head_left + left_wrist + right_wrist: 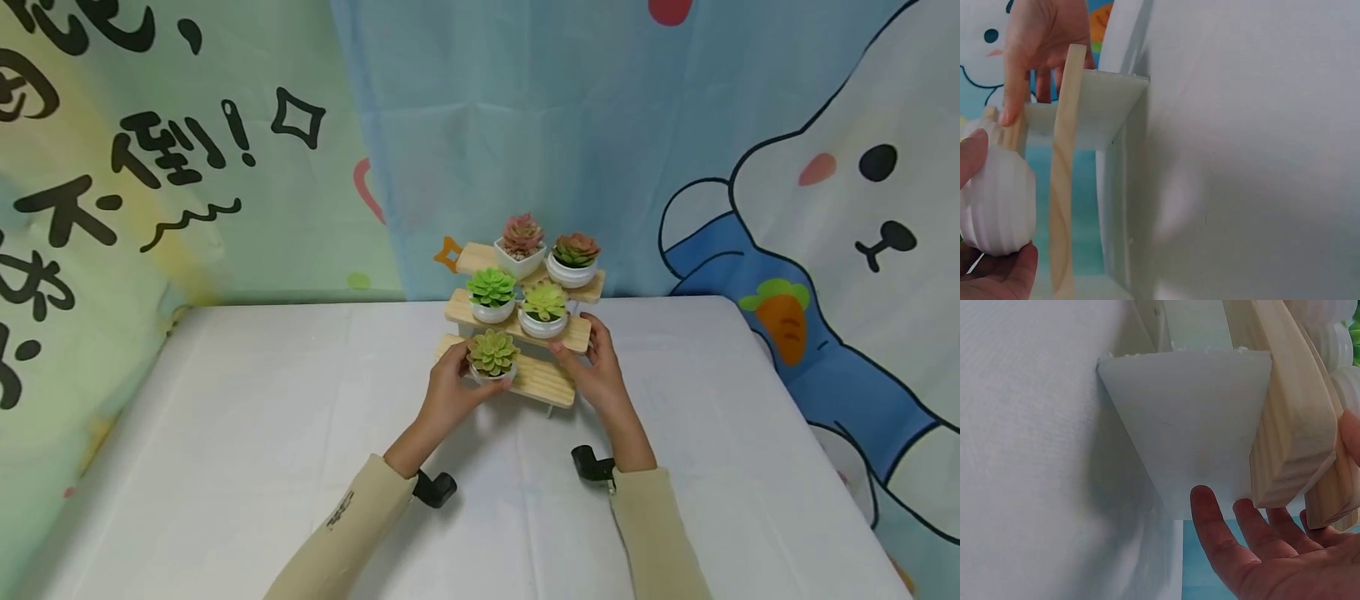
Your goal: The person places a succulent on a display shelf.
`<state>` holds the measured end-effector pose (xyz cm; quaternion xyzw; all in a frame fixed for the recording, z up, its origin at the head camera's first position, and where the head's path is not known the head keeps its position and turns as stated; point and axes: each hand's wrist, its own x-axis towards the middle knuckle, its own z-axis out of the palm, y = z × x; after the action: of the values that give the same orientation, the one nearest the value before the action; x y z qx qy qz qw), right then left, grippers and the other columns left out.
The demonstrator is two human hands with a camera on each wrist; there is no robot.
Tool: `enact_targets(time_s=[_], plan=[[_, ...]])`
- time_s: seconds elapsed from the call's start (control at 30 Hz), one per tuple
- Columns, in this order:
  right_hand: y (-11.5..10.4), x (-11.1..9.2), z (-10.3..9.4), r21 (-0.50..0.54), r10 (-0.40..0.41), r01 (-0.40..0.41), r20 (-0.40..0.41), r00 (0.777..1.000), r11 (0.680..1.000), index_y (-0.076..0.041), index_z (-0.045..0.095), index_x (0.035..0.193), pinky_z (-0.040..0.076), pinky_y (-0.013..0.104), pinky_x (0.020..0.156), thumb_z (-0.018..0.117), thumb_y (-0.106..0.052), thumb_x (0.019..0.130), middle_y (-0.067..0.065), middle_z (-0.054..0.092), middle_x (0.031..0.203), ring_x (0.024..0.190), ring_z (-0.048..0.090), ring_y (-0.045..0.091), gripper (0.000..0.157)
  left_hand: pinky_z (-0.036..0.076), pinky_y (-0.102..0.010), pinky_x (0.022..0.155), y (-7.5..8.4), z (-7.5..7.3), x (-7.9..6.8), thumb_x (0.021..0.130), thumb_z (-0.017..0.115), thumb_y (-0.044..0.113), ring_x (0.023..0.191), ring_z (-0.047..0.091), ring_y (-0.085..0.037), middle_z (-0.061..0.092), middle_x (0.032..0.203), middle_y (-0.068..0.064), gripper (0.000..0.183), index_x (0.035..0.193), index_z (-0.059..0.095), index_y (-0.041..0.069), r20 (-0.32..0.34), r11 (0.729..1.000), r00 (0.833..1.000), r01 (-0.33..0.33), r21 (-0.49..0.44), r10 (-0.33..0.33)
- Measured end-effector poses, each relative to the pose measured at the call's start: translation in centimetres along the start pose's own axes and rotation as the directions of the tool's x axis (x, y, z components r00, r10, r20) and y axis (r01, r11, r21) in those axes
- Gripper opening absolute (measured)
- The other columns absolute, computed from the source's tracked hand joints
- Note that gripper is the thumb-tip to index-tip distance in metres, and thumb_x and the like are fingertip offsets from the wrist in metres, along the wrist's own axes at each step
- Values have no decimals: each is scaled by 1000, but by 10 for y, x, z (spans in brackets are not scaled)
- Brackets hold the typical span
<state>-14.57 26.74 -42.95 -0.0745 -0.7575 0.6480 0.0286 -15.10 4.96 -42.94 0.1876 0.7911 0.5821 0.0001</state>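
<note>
In the head view, a three-step wooden stand (546, 382) with white supports stands at the table's back. My left hand (448, 390) holds a green succulent (492, 352) in a small white pot at the lowest step. The left wrist view shows thumb and fingers round the ribbed white pot (1000, 203), with a gap between it and the lowest plank (1063, 181). My right hand (602, 377) grips the right end of the middle step, thumb on its front. In the right wrist view its fingers (1210, 528) reach beside the white side support (1191, 419).
Two green potted succulents, the left one (491, 287) and the right one (545, 302), sit on the middle step. On the top step are a pink succulent (522, 237) and a reddish-green one (575, 252). A white cloth (262, 467) covers the table; a printed curtain (517, 108) hangs behind.
</note>
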Motion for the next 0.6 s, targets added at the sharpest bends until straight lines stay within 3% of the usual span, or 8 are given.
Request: enact_targets(time_s=[0.17,0.4,0.6], plan=[[2,-1,3,7,-16,16,-13,1000,1000,-4,13,154,22,51,118,62,-16,97,21,24,155,145,22,35,76,54,-43,89,-3,7,7,80,82,11,110,59,-32,59,123,-21,62,131,52,-6,15,1000,1000,12,28,-12],[6,-3,6,20,5,-5,15,1000,1000,-6,13,155,25,48,116,62,-16,97,20,24,155,145,25,32,76,44,-50,104,-7,7,3,81,80,8,126,51,-37,52,133,-26,74,140,37,-3,25,998,998,53,-31,-52],[6,-3,2,-1,2,-2,14,1000,1000,-6,12,155,28,48,114,62,-17,97,19,23,155,144,25,32,77,47,-49,100,-7,10,6,82,80,10,120,54,-35,55,128,-25,67,134,41,-6,42,998,997,63,-32,-62]])
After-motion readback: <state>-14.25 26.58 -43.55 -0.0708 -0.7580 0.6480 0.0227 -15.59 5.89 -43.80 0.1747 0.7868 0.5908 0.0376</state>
